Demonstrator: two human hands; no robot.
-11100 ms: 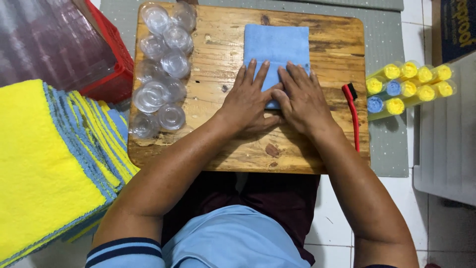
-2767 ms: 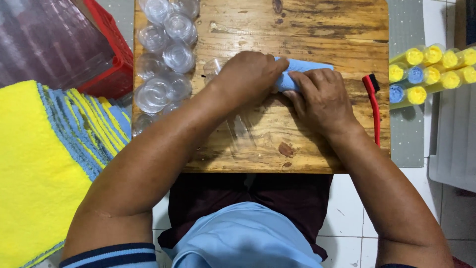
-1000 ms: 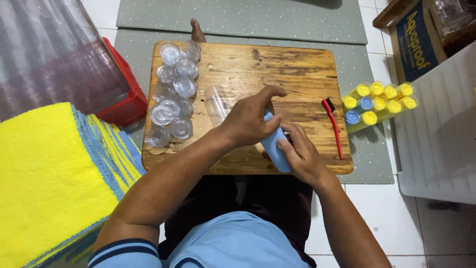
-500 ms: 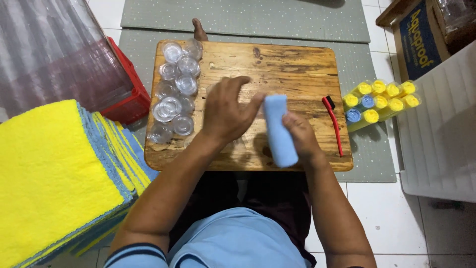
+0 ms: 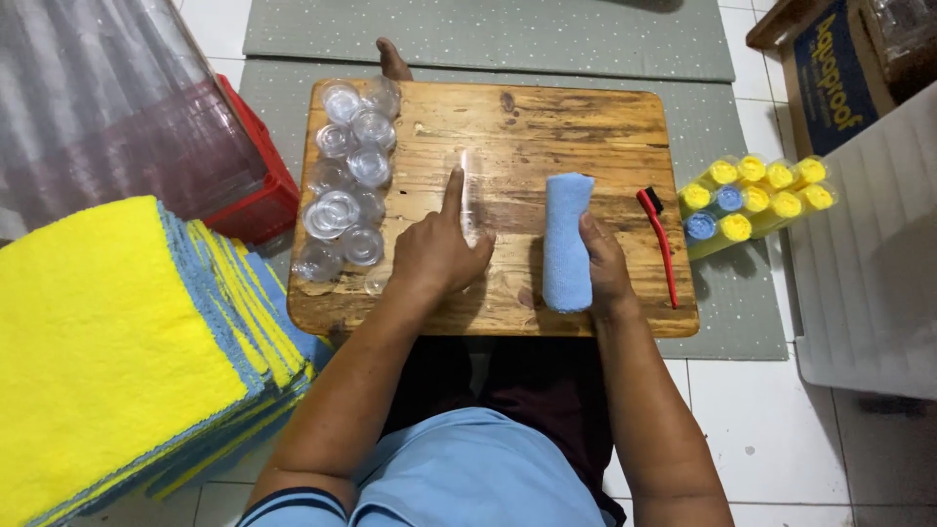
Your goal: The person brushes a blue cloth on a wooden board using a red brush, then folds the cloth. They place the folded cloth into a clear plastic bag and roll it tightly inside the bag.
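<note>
A rolled blue cloth (image 5: pixel 568 239) stands as a thick tube on the wooden board (image 5: pixel 547 117). My right hand (image 5: pixel 602 262) is wrapped around its right side and holds it. My left hand (image 5: pixel 441 249) rests on the board just left of the roll, index finger stretched out and touching a clear plastic sleeve (image 5: pixel 469 193) that lies flat on the wood. The other fingers are loosely curled.
Several clear plastic cups (image 5: pixel 344 185) lie in a heap at the board's left edge. A red-handled brush (image 5: pixel 660 239) lies right of the roll. Yellow- and blue-capped bottles (image 5: pixel 756 193), a yellow and blue cloth stack (image 5: pixel 107 342), a red crate (image 5: pixel 256 185) and a white bin (image 5: pixel 869 254) surround the board.
The flat blue cloth was rolled into a tube. My right hand carried the roll onto the board's right half, and my left hand let go and moved onto the clear sleeve.
</note>
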